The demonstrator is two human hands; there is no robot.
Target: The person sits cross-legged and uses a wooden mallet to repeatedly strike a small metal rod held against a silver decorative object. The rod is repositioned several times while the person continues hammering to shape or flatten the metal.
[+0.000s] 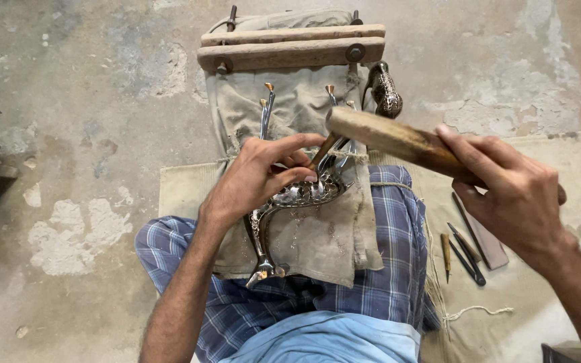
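My left hand (pixel 257 178) pinches a small punch (pixel 322 151) onto the silver bird figure (pixel 297 198) lying on the lap cloth (pixel 317 235). At two o'clock, my right hand (pixel 512 191) wraps tight around the wooden mallet (pixel 388 134). Risk: a glancing blow skids the punch, marring metal or fingers.

Person's attire: light blue shirt (pixel 331 339), blue-and-white checked cloth wrap (pixel 384 282) over the lap; bare forearms, both hands ungloved, no rings visible.

A worn concrete floor (pixel 102 81) carries everything — a beige cloth mat (pixel 559 175) is spread on it, and on this mat lie some thin metal tools (pixel 465 252) beside a flat block (pixel 489 245).
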